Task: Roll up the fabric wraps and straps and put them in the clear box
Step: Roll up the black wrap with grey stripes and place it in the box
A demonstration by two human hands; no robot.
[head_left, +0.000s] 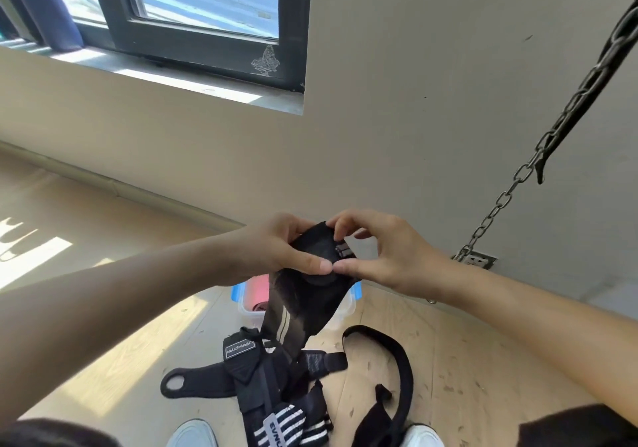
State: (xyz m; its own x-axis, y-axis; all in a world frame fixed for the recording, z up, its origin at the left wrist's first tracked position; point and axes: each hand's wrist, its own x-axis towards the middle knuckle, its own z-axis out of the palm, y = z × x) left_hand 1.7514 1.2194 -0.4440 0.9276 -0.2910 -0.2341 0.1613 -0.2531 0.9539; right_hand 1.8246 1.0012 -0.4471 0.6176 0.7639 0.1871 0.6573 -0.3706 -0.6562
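Note:
Both hands hold a black fabric wrap (303, 312) up at chest height, its rolled end pinched between them. My left hand (276, 250) grips the roll from the left and my right hand (383, 250) from the right, thumbs touching. The wrap's loose tail with two pale stripes hangs down toward the floor. Behind it, mostly hidden, sits the clear box (252, 310) with blue clips and something pink inside. On the floor below lies a pile of black wraps and straps (272, 381), one with white stripes (286, 426), and a long black strap (397, 377) curves to the right.
A wooden floor (483, 360) runs to a beige wall with a window at the upper left. A metal chain (518, 177) slants from the upper right down to a wall plate. Two white shoe tips (193, 434) show at the bottom edge.

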